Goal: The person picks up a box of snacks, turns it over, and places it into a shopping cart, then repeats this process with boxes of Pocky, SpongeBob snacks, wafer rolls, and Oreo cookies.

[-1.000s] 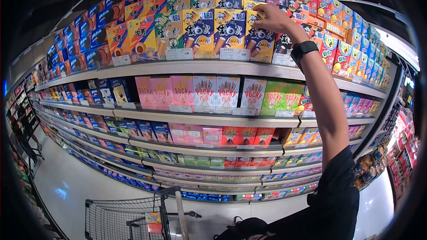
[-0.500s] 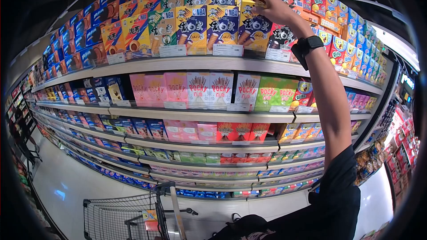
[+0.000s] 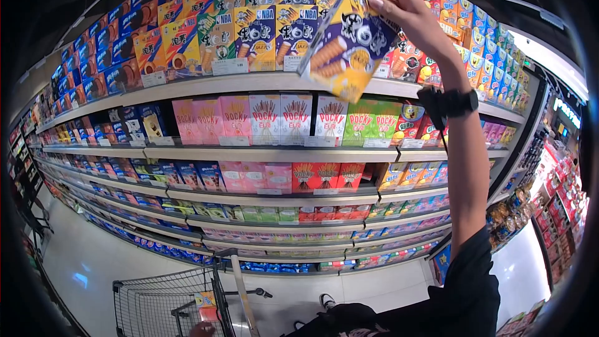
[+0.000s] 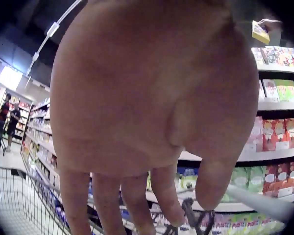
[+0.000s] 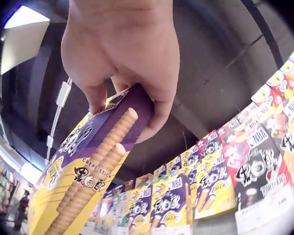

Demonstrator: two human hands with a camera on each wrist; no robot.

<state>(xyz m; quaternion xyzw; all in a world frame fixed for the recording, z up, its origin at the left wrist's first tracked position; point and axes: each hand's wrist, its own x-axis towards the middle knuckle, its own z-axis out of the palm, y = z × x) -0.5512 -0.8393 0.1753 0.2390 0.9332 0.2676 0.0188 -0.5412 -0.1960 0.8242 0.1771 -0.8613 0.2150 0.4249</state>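
Observation:
My right hand (image 3: pixel 417 20) grips a yellow-and-purple crepe stick box (image 3: pixel 349 43) by its upper end. The box hangs tilted in front of the top shelf, off the row of matching boxes (image 3: pixel 254 34). Seen from the right wrist, the thumb is on one side of the box (image 5: pixel 95 161) and the fingers are round the other. Low in the head view, my left hand (image 3: pixel 203 329) is partly visible over the shopping cart (image 3: pixel 140 290). The left wrist view shows this palm (image 4: pixel 147 93) with fingers extended loosely downward, nothing in them, fingertips near the cart's dark frame.
Pocky boxes (image 3: pixel 296 118) fill the shelf below the top one. Blue cookie boxes (image 3: pixel 121 78) stand to the left, yellow-and-red cartoon boxes (image 3: pixel 449 9) to the right. A small orange-and-red pack (image 3: pixel 206 307) is at the cart. Two people (image 4: pixel 9 122) stand far down the aisle.
My right hand has drawn the crepe stick box off the top shelf toward me, tilting it. My left hand has come into the head view at the bottom, by the cart.

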